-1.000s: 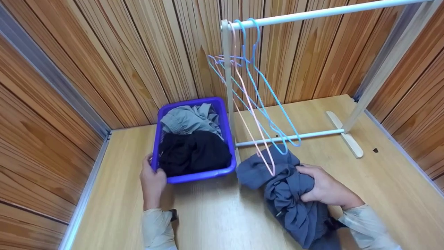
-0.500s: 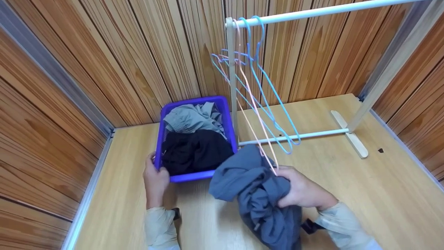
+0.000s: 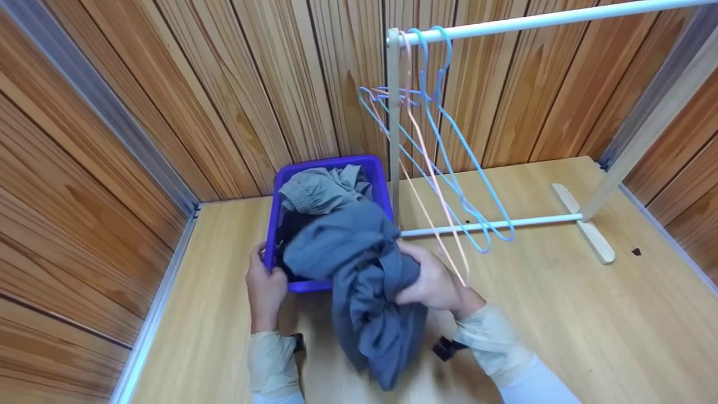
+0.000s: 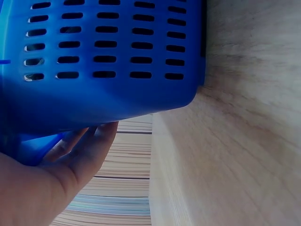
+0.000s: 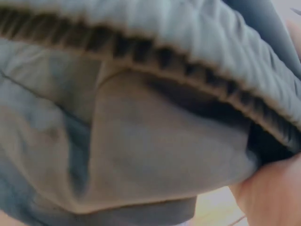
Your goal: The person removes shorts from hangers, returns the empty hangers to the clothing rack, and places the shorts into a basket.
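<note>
A slate-grey garment (image 3: 353, 252) with a gathered elastic band (image 5: 188, 61) hangs bunched from my right hand (image 3: 432, 280), which grips its right side. Its upper part overlaps the front of the purple-blue basket (image 3: 310, 286), while the lower end dangles in front. Inside the basket lie a light grey garment (image 3: 320, 188) at the back and a black garment (image 3: 294, 224), now mostly covered. My left hand (image 3: 266, 289) grips the basket's front left corner. In the left wrist view, thumb and fingers wrap the rim above the slotted wall (image 4: 117, 99).
Right of the basket stands a clothes rack with a white top bar (image 3: 533, 23) and wooden post (image 3: 394, 123). Pink (image 3: 431, 168) and blue hangers (image 3: 470, 151) hang at its left end, the pink one reaching over my right wrist. Wood-panelled walls (image 3: 314, 84) enclose the table.
My right hand has carried the slate-grey garment leftward from beneath the hangers to over the basket, covering much of the black garment. My left hand keeps hold of the basket's corner.
</note>
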